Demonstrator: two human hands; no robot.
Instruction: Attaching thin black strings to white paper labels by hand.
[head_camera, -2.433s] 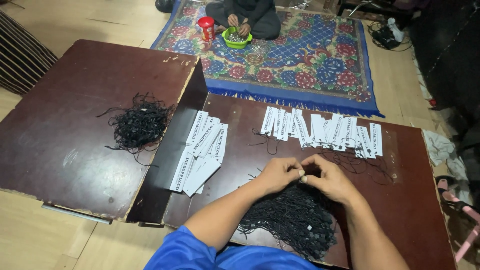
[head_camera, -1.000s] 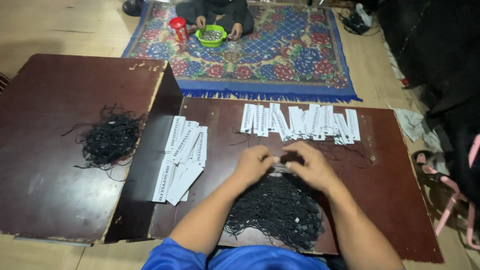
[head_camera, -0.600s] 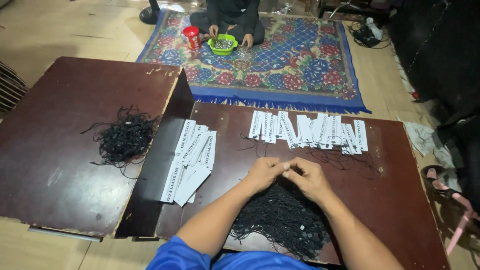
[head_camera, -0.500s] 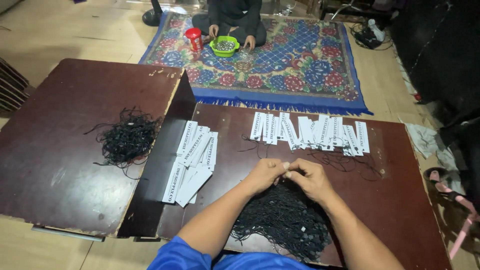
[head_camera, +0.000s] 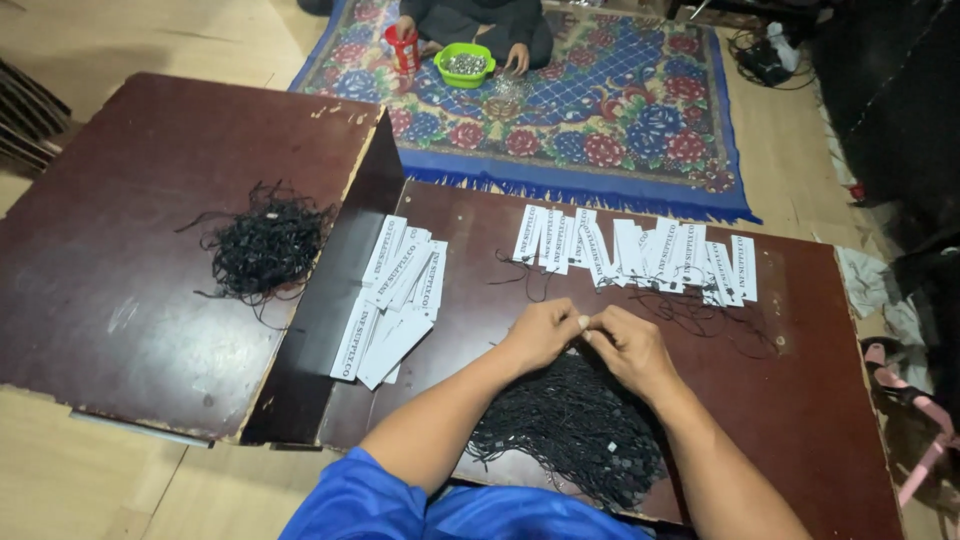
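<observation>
My left hand (head_camera: 543, 331) and my right hand (head_camera: 629, 347) meet fingertip to fingertip over the low dark wooden board (head_camera: 800, 420). Both pinch a thin black string drawn from the big heap of black strings (head_camera: 575, 425) just under my wrists. A stack of white paper tags (head_camera: 395, 298) lies left of my left hand. A row of white tags with strings attached (head_camera: 640, 252) is spread along the board's far edge.
A second dark board (head_camera: 120, 250) on the left carries a smaller heap of black strings (head_camera: 265, 245). Beyond lies a patterned rug (head_camera: 600, 110) where another person sits with a green bowl (head_camera: 463, 64) and a red cup (head_camera: 403, 47). Cloth and dark items lie at right.
My hands stay pinched together over the string heap, shifting only slightly. The camera view has swung about, and the other person on the rug has moved a hand off the bowl.
</observation>
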